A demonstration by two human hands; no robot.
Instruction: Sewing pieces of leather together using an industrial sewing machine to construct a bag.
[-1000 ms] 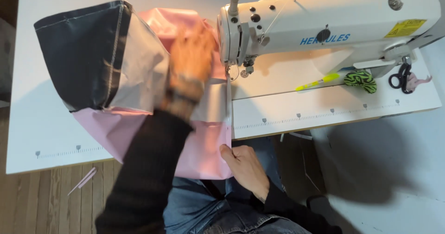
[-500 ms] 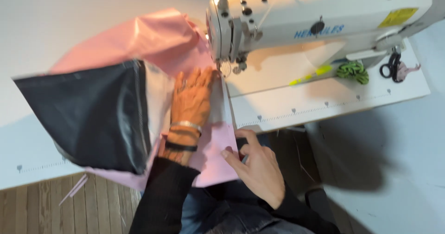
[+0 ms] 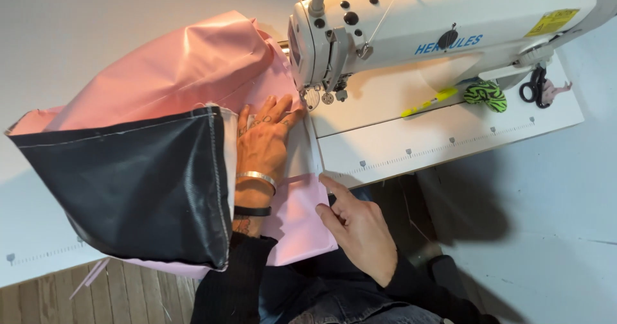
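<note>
My left hand (image 3: 265, 145) lies flat on pink fabric (image 3: 193, 67), fingers spread and pointing toward the needle area (image 3: 315, 96) of a white sewing machine (image 3: 443, 22). A bracelet and a dark band sit on that wrist. My right hand (image 3: 358, 224) rests at the table's front edge, its forefinger touching the lower right corner of the pink fabric where the cloth hangs over the edge. A black panel (image 3: 135, 189) sewn to the pink piece bulges up left of my left forearm.
On the machine bed lie a yellow marker (image 3: 429, 101), a green-and-black patterned bundle (image 3: 485, 95) and black scissors (image 3: 533, 86). The white table (image 3: 450, 144) has ruler marks along its front edge. Wooden floor (image 3: 128, 295) shows below left.
The black panel has swung from the far left to the near left side. My left hand slid closer to the needle, and my right hand rose to the fabric's corner.
</note>
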